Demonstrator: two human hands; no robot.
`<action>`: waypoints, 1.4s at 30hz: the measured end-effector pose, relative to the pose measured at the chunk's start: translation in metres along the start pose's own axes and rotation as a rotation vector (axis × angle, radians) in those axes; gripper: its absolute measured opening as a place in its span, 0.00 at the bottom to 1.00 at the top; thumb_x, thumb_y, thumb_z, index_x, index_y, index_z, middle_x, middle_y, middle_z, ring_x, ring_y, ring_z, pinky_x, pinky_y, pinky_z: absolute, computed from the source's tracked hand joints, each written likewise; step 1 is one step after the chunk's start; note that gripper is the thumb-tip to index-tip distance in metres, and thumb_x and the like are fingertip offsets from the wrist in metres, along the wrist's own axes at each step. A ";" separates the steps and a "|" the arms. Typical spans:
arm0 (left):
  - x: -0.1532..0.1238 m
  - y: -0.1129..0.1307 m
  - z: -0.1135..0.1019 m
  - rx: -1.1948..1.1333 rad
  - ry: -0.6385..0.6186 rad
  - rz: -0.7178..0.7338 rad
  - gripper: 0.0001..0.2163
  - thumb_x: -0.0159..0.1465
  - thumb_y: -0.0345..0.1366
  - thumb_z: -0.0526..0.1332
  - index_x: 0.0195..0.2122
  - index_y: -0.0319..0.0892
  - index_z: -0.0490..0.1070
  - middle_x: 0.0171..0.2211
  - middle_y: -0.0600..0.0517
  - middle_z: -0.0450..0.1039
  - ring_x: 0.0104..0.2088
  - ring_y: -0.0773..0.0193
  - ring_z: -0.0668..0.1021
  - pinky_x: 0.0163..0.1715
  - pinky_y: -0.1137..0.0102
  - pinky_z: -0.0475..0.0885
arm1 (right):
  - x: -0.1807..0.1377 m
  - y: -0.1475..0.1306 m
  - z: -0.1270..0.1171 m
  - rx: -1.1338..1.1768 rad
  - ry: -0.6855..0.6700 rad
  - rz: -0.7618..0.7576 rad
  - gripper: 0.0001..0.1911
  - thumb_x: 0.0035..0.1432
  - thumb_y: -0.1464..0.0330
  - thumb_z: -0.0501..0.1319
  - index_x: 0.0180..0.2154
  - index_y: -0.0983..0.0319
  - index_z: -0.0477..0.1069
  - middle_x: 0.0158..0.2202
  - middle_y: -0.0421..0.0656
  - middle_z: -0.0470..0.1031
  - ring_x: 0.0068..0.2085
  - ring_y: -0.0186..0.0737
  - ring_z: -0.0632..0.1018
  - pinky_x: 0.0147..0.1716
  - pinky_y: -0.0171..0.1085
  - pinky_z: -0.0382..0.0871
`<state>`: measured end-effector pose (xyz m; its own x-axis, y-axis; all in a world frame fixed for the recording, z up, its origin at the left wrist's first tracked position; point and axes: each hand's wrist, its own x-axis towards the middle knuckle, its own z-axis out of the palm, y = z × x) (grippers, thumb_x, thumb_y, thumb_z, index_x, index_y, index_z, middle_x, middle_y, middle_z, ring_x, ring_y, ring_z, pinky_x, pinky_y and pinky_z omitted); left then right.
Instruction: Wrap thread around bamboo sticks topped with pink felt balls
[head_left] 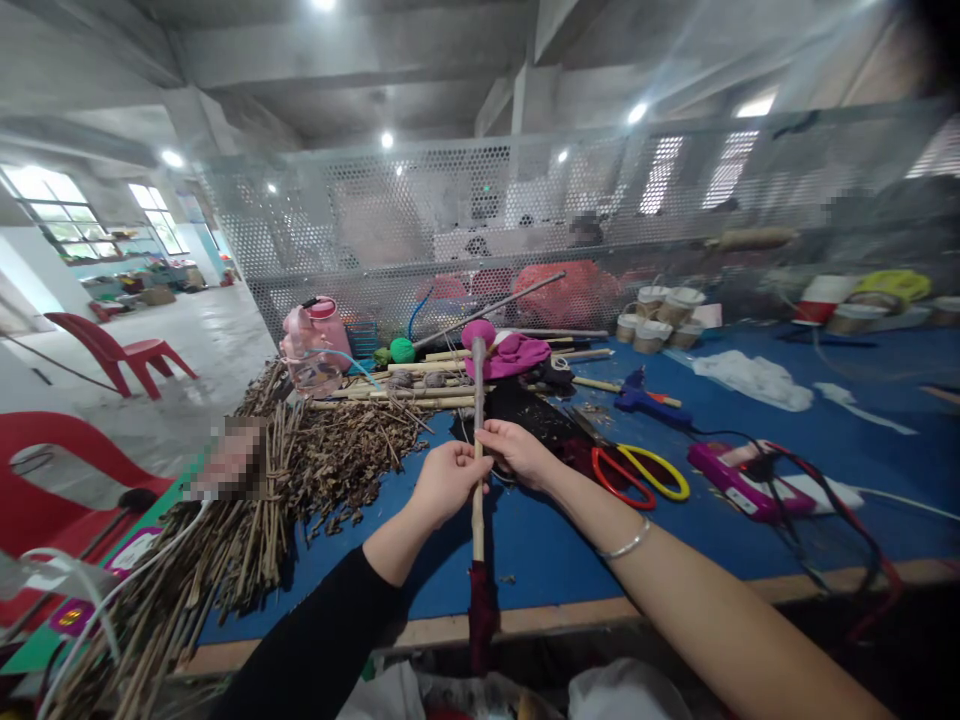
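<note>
A thin wooden stick point(478, 525) stands out lengthwise in front of me, pinched in the fingers of both hands. My left hand point(448, 485) is closed on its middle from the left. From the right, my right hand point(517, 452) grips it slightly higher, at the lower end of a grey wrapped stretch point(478, 395). Dark red cloth point(481, 605) covers the stick's near end, over the table edge. At the far end is a round magenta piece point(478, 334); whether it is attached, I cannot tell. Red-and-yellow-handled scissors point(626, 475) lie right of my hands.
Dried stems point(225, 560) and crumpled brown plant pieces point(352, 455) heap on the left of the blue table point(551, 570). A blue glue gun point(641, 395), purple power strip point(739, 485), pink jug point(326, 330) and paper cups point(652, 335) stand around. Behind rises a perforated metal screen point(390, 230).
</note>
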<state>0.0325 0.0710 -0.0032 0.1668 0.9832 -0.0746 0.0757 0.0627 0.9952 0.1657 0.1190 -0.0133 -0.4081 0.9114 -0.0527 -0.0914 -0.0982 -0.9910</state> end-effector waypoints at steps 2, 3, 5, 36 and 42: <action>0.001 0.002 -0.003 0.024 0.063 0.015 0.08 0.54 0.38 0.60 0.26 0.39 0.64 0.16 0.56 0.68 0.14 0.72 0.70 0.13 0.79 0.62 | -0.002 -0.006 -0.006 -0.049 -0.041 -0.003 0.15 0.44 0.59 0.63 0.26 0.63 0.62 0.12 0.29 0.55 0.11 0.22 0.51 0.11 0.28 0.38; 0.001 0.003 -0.004 0.039 0.096 0.016 0.08 0.54 0.38 0.60 0.26 0.39 0.64 0.16 0.56 0.68 0.13 0.72 0.69 0.12 0.79 0.60 | -0.003 -0.009 -0.010 -0.064 -0.044 -0.011 0.15 0.44 0.60 0.63 0.26 0.64 0.63 0.12 0.29 0.55 0.12 0.22 0.51 0.11 0.28 0.38; 0.001 0.004 -0.007 0.068 0.135 0.018 0.07 0.54 0.37 0.60 0.26 0.39 0.64 0.15 0.56 0.67 0.11 0.72 0.68 0.11 0.79 0.58 | -0.005 -0.014 -0.016 -0.075 -0.019 -0.028 0.13 0.43 0.63 0.64 0.25 0.64 0.64 0.12 0.29 0.54 0.12 0.21 0.51 0.11 0.28 0.37; -0.009 0.003 0.013 -0.390 0.148 -0.237 0.11 0.54 0.40 0.62 0.29 0.39 0.63 0.17 0.59 0.62 0.11 0.78 0.60 0.08 0.82 0.50 | -0.001 0.006 -0.005 0.240 -0.209 0.099 0.11 0.46 0.66 0.63 0.30 0.65 0.65 0.12 0.28 0.50 0.13 0.21 0.44 0.11 0.26 0.34; 0.002 0.004 -0.001 -0.159 0.099 -0.123 0.13 0.50 0.41 0.65 0.26 0.37 0.66 0.16 0.57 0.65 0.12 0.77 0.63 0.11 0.80 0.57 | -0.003 0.001 -0.005 0.300 -0.179 0.093 0.13 0.45 0.65 0.64 0.30 0.64 0.64 0.12 0.28 0.50 0.13 0.21 0.45 0.11 0.26 0.33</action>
<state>0.0326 0.0732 0.0009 0.0679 0.9781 -0.1968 -0.0674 0.2013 0.9772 0.1712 0.1186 -0.0151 -0.5774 0.8112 -0.0926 -0.2977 -0.3148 -0.9012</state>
